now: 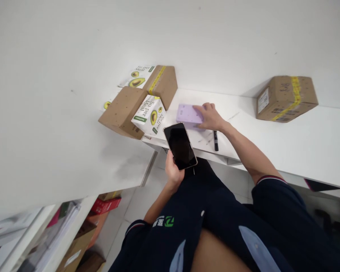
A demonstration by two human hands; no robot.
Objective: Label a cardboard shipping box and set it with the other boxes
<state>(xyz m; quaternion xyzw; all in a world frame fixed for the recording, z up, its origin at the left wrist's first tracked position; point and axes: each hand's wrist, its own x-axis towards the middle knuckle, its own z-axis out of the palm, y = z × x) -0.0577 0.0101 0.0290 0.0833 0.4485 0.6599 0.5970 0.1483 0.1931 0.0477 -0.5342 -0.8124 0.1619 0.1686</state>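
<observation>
My left hand (pixel 173 170) grips a black smartphone (pixel 180 146) with a dark screen, held just in front of the white table's edge (pixel 272 151). My right hand (pixel 211 116) reaches out over the table and rests on a small lilac box (pixel 187 114), fingers curled over its right side. A black marker (pixel 215 140) lies on the table just below my right wrist. To the left of the lilac box stands a white carton printed "Super Meal" with avocados (pixel 149 114).
Brown cardboard boxes (pixel 121 111) (pixel 163 85) flank the avocado carton, another avocado carton (pixel 137 76) behind them. A taped brown box (pixel 286 98) sits far right. Shelves lower left hold papers and boxes (pixel 73 245).
</observation>
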